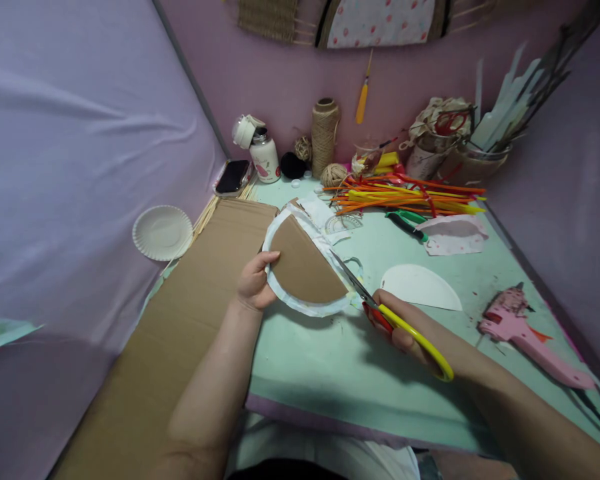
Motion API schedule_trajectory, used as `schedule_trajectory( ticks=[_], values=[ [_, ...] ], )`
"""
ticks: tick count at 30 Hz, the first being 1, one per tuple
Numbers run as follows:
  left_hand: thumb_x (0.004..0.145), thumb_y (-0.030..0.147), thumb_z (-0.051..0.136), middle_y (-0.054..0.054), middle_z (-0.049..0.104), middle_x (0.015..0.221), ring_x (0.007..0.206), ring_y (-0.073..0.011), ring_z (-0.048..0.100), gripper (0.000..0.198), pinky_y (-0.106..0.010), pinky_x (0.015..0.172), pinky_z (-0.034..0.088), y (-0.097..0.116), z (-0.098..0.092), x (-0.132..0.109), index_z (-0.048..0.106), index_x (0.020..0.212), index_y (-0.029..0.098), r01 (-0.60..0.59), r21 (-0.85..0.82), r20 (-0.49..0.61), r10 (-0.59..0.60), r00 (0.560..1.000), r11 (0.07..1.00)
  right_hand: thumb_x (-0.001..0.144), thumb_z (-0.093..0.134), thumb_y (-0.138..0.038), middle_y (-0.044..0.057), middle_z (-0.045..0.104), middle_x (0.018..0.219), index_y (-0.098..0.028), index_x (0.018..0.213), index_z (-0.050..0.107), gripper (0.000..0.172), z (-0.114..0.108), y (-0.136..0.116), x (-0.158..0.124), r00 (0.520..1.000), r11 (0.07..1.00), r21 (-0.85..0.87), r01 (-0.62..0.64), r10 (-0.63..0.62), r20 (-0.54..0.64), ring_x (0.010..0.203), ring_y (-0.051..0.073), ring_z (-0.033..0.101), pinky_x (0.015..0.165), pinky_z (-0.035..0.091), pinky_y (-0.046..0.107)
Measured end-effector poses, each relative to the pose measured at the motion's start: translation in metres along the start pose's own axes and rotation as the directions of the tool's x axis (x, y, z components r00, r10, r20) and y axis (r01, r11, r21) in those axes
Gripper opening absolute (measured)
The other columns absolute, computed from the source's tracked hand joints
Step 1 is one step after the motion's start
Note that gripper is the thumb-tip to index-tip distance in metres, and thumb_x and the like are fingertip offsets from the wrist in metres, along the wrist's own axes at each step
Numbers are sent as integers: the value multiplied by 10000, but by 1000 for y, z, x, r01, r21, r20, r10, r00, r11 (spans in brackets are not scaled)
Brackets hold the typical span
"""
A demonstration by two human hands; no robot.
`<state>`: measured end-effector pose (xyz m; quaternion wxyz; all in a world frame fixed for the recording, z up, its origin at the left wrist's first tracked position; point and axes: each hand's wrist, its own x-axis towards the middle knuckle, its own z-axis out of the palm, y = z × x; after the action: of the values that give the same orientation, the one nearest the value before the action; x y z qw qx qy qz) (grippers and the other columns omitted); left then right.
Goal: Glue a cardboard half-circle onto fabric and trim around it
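Observation:
My left hand (pixel 259 280) grips the rounded edge of a half-circle of brown cardboard (pixel 307 263), thumb on its face and fingers behind. Pale fabric (pixel 300 308) is folded over the curved rim and also runs along the straight edge. In my right hand (pixel 400 320) is a pair of scissors (pixel 413 337) with one yellow and one red handle loop. Their blades point up and left, against the fabric at the straight edge near the lower right corner. Whether the blades are parted is hard to see. A white half-circle piece (pixel 420 287) lies on the table just beyond my right hand.
A pink glue gun (pixel 535 340) with its cord lies at the right. Pliers (pixel 407 225), a fabric scrap (pixel 453 235), orange and yellow pipe cleaners (pixel 405 197), a twine spool (pixel 325 137) and an open bottle (pixel 265 158) stand or lie behind. Left are a large cardboard sheet (pixel 195 320), paper plate (pixel 163 233) and phone (pixel 233 177).

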<state>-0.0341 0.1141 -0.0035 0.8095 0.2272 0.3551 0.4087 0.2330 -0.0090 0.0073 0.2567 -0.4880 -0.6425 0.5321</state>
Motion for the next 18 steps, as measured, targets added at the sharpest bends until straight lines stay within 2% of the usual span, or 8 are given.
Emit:
schedule_trajectory(
  ticks=[5,9,14,18],
  values=[
    [718,240,587,-130,784,933,1170,-360,657,293,-521,1074,485,-1,-1,1,725,953,134,-27,7,13,27,1000,1000,653,350,-991,-14,465,703,-239,801,387,768,1,-6,1,998,997,51,-53,55,-41,566,113,340,445,287,248],
    [726,243,603,-118,784,911,1166,-356,661,276,-518,1073,486,-1,-3,2,731,951,146,-48,10,44,48,998,999,617,409,-993,-37,447,650,-242,784,390,769,3,0,3,993,991,98,-88,95,-69,514,96,328,411,251,236],
    [719,231,608,-120,783,882,1147,-356,672,239,-516,1070,490,0,-2,3,733,900,139,-54,-9,20,54,998,999,670,486,-924,-51,450,616,-244,797,396,698,3,9,5,991,988,115,-105,114,-72,472,88,324,404,230,236],
    [734,225,598,-113,784,887,1131,-349,681,239,-515,1070,489,0,-2,3,735,912,146,-53,-14,19,54,998,998,711,524,-857,-43,440,627,-244,769,380,632,2,3,6,990,992,68,-103,109,-93,511,101,338,450,258,249]
  ],
)
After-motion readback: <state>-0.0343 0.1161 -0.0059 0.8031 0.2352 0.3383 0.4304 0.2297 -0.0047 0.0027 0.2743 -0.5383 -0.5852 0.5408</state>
